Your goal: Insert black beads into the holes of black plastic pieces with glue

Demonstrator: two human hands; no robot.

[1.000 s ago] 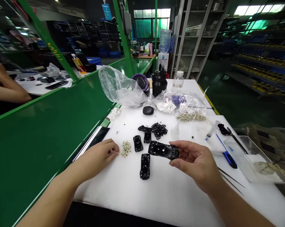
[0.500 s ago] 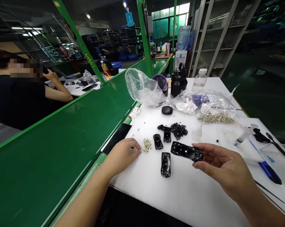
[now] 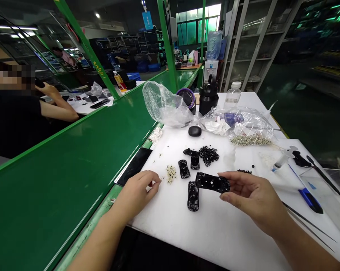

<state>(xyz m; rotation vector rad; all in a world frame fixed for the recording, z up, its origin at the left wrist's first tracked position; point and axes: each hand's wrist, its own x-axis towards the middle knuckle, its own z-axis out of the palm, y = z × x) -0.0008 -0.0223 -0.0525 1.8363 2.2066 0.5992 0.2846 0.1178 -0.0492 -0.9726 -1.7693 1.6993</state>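
My right hand [image 3: 251,192] grips a black toy car chassis [image 3: 212,182] by its right end, thumb below and fingers behind. It is held over the white work surface, its far end beside the upper end of another chassis [image 3: 193,196] lying there. My left hand [image 3: 143,190] is closed, thumb and index fingertips together, just left of a small heap of cream and black bits [image 3: 171,174]; what is between the fingertips is too small to name. Another black chassis [image 3: 183,169] and a black car part [image 3: 194,160] lie behind, next to a pile of tiny black pieces [image 3: 209,155].
Clear plastic bags [image 3: 170,109], a black flask [image 3: 209,98] and a bottle [image 3: 233,94] stand at the back. A syringe [image 3: 282,160], a blue cutter [image 3: 311,201] and tweezers [image 3: 311,226] lie right. A green partition [image 3: 82,158] runs along the left; a person sits beyond.
The view has shifted slightly. My right hand has brought the chassis a little left, uncovering some black pieces behind it. My left hand has drawn slightly away from the cream and black bits.
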